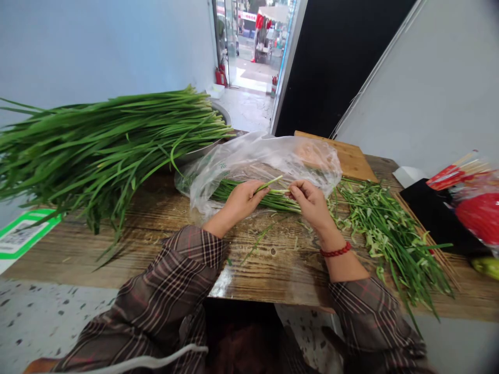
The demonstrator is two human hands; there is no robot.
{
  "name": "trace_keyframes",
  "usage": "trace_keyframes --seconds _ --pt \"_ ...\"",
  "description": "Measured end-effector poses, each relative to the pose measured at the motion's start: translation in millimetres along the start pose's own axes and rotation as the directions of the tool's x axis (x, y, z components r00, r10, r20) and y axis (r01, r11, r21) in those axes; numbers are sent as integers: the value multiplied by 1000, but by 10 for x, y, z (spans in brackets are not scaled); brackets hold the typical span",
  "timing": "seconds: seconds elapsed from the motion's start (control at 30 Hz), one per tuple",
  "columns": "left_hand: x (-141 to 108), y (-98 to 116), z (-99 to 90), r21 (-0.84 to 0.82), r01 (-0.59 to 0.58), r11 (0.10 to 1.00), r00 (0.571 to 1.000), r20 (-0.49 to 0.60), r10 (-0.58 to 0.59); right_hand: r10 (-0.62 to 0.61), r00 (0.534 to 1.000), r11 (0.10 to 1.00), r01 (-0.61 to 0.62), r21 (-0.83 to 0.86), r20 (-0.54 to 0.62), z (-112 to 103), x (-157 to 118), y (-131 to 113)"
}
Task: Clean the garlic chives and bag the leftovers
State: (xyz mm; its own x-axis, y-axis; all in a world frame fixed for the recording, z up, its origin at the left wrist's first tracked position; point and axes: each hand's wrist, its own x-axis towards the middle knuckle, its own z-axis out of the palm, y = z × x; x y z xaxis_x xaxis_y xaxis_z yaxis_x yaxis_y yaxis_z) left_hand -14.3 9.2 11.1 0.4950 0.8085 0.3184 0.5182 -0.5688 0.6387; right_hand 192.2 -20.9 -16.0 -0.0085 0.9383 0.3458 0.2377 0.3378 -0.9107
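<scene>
My left hand [246, 198] is closed around a few garlic chives [274, 182], their pale ends pointing right. Thumb and fingers of my right hand [307, 201] are pinched at the pale end of a chive, a short way from the left hand. Beneath both hands, more chives [234, 190] lie on and partly inside a clear plastic bag [249, 148]. A large bundle of long green chives [128, 130] rests over a metal basin [222, 111] on the left. Trimmed leaves and pale scraps [385, 223] form a heap to the right of my right hand.
The wooden table [268, 270] carries loose scraps near its front edge. A wooden board [346, 156] lies at the back right. Further right stand a black box [432, 208] with wrapped chopsticks and a red bundle [481, 218]. A green-framed code card [25, 234] lies at left.
</scene>
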Motion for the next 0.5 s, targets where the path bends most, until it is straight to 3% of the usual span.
trace_keyframes --seconds 0.13,0.23,0.37,0.5 --pt "3 -37 15 92 -31 995 999 -16 33 -110 993 973 117 -201 46 -6 -5 -61" --pt "-4 -28 30 129 -38 991 999 -16 40 -176 984 950 178 -256 33 58 -23 -105" --pt "-27 4 80 135 -20 991 1000 -10 21 -34 993 997 25 -78 -117 212 -41 -78" --pt "-42 0 121 145 -2 989 1000 -4 3 132 967 985 -104 137 -218 244 -14 25"
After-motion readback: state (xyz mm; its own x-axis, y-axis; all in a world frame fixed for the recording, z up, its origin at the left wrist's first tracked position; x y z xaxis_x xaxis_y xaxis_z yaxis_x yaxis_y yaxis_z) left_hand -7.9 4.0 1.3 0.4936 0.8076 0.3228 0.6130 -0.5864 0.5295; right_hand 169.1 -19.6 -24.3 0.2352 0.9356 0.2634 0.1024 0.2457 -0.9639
